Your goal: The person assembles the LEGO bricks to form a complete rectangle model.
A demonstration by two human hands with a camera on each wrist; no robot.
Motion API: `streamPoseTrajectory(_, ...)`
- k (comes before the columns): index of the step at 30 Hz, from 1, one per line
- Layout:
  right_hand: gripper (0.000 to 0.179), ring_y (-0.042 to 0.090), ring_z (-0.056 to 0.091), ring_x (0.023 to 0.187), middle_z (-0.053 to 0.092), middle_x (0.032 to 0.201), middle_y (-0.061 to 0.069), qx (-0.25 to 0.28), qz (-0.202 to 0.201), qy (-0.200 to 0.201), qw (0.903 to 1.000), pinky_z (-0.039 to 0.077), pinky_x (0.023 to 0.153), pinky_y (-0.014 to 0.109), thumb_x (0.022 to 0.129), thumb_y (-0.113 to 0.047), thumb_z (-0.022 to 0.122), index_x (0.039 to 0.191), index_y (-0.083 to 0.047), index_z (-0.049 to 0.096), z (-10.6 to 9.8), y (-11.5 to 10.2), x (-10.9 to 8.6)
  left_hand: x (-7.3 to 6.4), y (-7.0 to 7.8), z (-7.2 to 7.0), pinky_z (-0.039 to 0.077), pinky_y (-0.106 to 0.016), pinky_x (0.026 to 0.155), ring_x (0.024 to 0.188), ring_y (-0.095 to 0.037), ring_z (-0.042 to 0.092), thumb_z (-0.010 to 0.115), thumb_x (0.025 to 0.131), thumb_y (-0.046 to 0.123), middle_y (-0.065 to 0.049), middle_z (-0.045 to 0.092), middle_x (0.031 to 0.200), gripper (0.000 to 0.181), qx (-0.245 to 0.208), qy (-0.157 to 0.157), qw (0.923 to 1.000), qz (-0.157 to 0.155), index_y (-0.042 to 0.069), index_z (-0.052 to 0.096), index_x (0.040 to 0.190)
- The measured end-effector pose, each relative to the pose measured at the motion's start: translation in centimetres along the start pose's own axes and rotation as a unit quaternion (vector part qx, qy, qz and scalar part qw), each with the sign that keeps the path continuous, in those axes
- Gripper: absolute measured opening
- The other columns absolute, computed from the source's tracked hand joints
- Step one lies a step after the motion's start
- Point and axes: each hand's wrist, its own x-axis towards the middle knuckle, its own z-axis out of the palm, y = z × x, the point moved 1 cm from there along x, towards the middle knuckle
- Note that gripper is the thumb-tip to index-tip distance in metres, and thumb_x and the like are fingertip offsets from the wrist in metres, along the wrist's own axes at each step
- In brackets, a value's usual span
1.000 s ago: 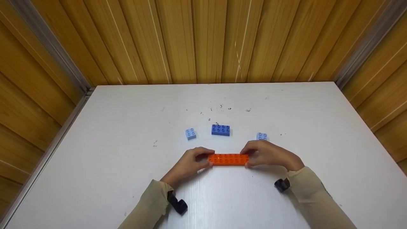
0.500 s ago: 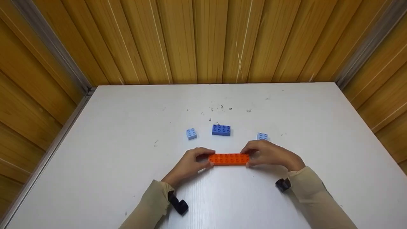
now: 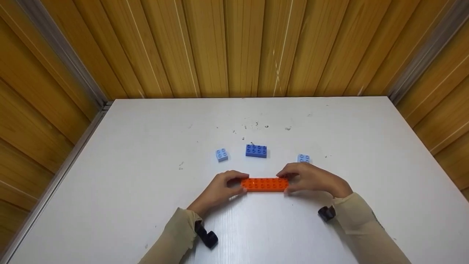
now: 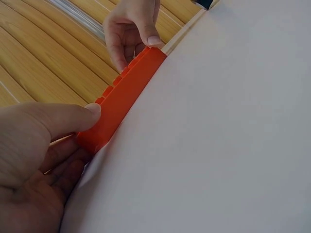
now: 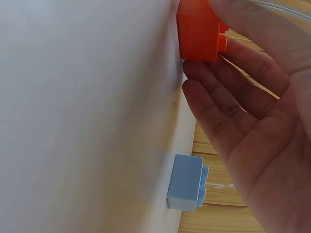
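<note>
A long orange toy building brick (image 3: 264, 185) with two rows of studs lies flat on the white table, its length running left to right. My left hand (image 3: 220, 189) pinches its left end, thumb on the near side and fingers on the far side. At the other end, my right hand (image 3: 311, 179) holds the brick between thumb and fingers in the same manner. In the left wrist view, the thumb presses the side of the orange brick (image 4: 124, 99). The right wrist view has the end face of the orange brick (image 5: 198, 34) between thumb and fingers.
Behind the orange brick are a dark blue brick (image 3: 256, 151) and a small light blue brick (image 3: 221, 155) to its left. Another light blue brick (image 3: 303, 158) stands just beyond the right hand, partly covered by it. Wood-patterned walls (image 3: 242, 47) border the white table (image 3: 146, 135).
</note>
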Motion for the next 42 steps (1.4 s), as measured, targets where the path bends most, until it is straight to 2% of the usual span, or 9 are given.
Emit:
streamPoseTrajectory(8,0.043,0.024,0.062,0.105,0.067,0.114,0.006,0.005,0.01,0.013,0.9999,0.05,0.094,0.046,0.086,-0.032,0.071,0.12,-0.006,0.065,-0.7,-0.5,0.1,-0.1,0.1,0.0,0.039,-0.042,0.108,0.121,-0.02,0.054,0.069,0.087,0.016,-0.002,0.063,0.126,0.039,0.006,-0.004,1.0,-0.004,0.014,0.064,0.126)
streamPoseTrajectory(14,0.037,0.026,0.061,0.106,0.067,0.117,0.009,-0.002,0.008,0.042,0.9991,0.05,0.094,0.048,0.091,-0.025,0.066,0.121,-0.004,0.065,-1.6,-0.7,0.3,0.0,-0.1,0.0,0.038,-0.043,0.109,0.122,-0.022,0.054,0.07,0.086,0.017,-0.004,0.064,0.126,0.04,0.003,0.0,1.0,0.009,0.013,0.064,0.125)
streamPoseTrajectory(22,0.038,0.031,0.06,0.107,0.066,0.12,0.013,-0.008,0.034,0.054,0.9979,0.049,0.096,0.05,0.09,-0.023,0.067,0.123,-0.003,0.063,-2.6,-1.0,1.3,0.0,-0.1,0.0,0.038,-0.042,0.109,0.122,-0.022,0.054,0.07,0.086,0.017,-0.003,0.064,0.126,0.04,0.004,0.0,1.0,0.002,0.014,0.064,0.126)
streamPoseTrajectory(26,0.038,0.034,0.06,0.11,0.065,0.121,0.015,-0.016,0.03,0.06,0.9976,0.048,0.097,0.051,0.09,-0.02,0.067,0.123,-0.002,0.063,-3.0,-1.1,1.9,0.0,0.0,0.0,0.039,-0.04,0.109,0.121,-0.02,0.055,0.071,0.086,0.018,-0.002,0.064,0.125,0.041,0.006,-0.001,1.0,-0.001,0.014,0.063,0.126)
streamPoseTrajectory(42,0.042,0.033,0.056,0.12,0.061,0.129,0.016,-0.047,0.07,0.019,0.9963,0.043,0.104,0.049,0.091,-0.018,0.065,0.13,-0.002,0.059,-4.3,-1.3,5.1,0.1,-0.1,0.2,0.041,-0.039,0.107,0.118,-0.017,0.056,0.07,0.087,0.02,0.002,0.065,0.123,0.039,0.004,-0.007,1.0,0.002,0.015,0.064,0.126)
